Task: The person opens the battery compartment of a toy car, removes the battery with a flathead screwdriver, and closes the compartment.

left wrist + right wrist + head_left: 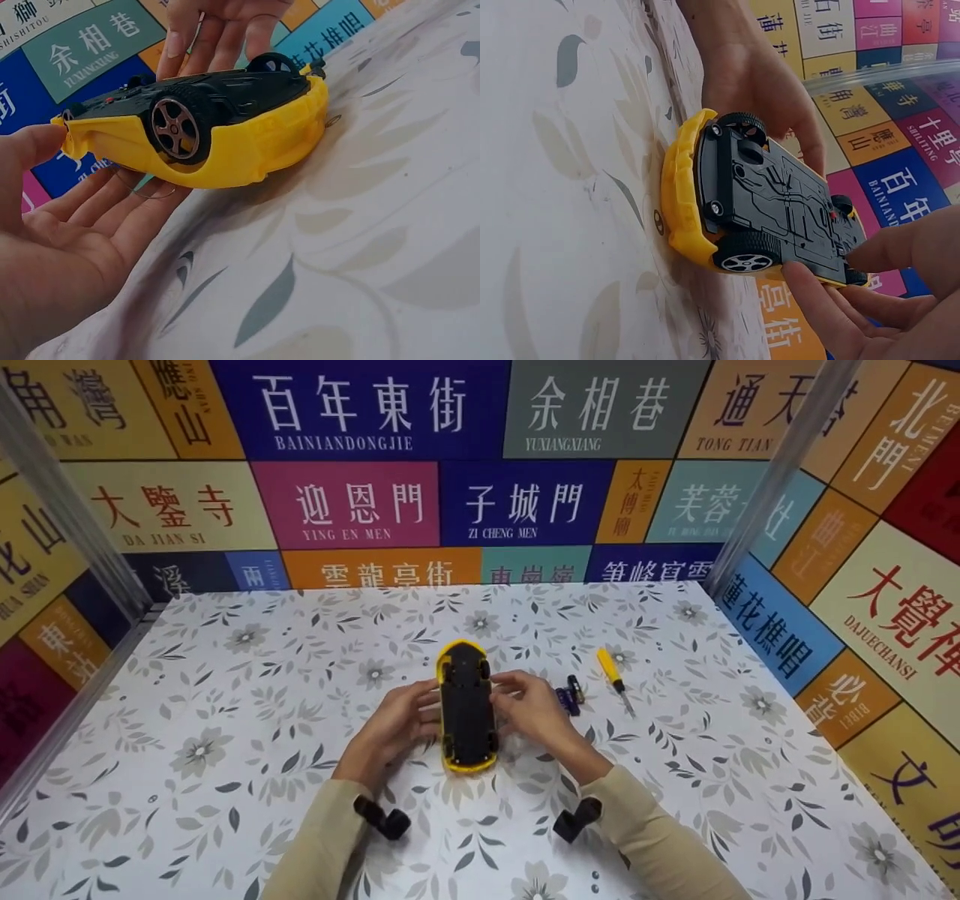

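A yellow toy car (469,712) is held upside down, its black underside and wheels facing up. My left hand (390,724) holds it along its left side; in the left wrist view the thumb is at the yellow body's edge and the fingers reach beneath. On the opposite side my right hand (532,709) grips the car, and the right wrist view puts its thumb and fingers (814,296) along the side edge close to a wheel. Two screw heads show at one end of the black base (780,202). The car's roof is hidden.
To the right lies a screwdriver (609,667) with a yellow handle. Small dark cylinders (570,697) resembling batteries lie between it and my right hand. A floral cloth (225,675) covers the table, and panels with printed signs (360,409) stand around its back and sides.
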{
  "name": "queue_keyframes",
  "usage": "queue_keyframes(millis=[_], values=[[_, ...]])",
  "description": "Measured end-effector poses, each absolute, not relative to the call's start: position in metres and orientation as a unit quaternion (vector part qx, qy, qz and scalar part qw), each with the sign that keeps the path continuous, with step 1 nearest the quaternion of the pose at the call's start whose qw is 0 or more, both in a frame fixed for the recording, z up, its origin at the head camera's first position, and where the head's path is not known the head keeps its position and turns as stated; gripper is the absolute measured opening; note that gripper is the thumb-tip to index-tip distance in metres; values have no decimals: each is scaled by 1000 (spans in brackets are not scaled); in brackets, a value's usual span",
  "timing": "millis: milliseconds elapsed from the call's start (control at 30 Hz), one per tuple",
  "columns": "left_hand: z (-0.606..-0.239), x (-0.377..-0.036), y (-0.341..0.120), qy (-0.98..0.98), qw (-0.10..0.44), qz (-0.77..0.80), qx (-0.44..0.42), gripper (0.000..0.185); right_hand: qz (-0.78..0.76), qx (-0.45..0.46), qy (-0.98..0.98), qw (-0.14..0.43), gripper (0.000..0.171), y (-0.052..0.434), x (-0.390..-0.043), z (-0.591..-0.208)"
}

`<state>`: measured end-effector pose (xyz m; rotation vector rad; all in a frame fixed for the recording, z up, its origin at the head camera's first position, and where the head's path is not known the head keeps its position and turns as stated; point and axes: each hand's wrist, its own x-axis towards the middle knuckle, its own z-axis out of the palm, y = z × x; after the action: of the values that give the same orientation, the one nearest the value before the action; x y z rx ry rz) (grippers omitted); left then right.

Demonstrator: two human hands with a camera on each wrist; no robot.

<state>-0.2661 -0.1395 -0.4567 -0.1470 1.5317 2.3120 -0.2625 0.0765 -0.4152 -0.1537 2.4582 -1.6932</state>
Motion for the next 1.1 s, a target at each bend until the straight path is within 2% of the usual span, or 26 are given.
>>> queue_keyframes(millis=[233, 633, 1100], values=[[-452, -265, -143, 567, 161, 806, -45, 44, -583, -39, 809, 67, 33, 72, -259, -415], [-455, -264, -143, 564, 153, 811, -37, 43, -580, -53, 808, 87, 48, 70, -256, -416], [-455, -259, -141, 488, 200, 849, 32, 25, -591, -66, 797, 106, 53, 67, -253, -418]])
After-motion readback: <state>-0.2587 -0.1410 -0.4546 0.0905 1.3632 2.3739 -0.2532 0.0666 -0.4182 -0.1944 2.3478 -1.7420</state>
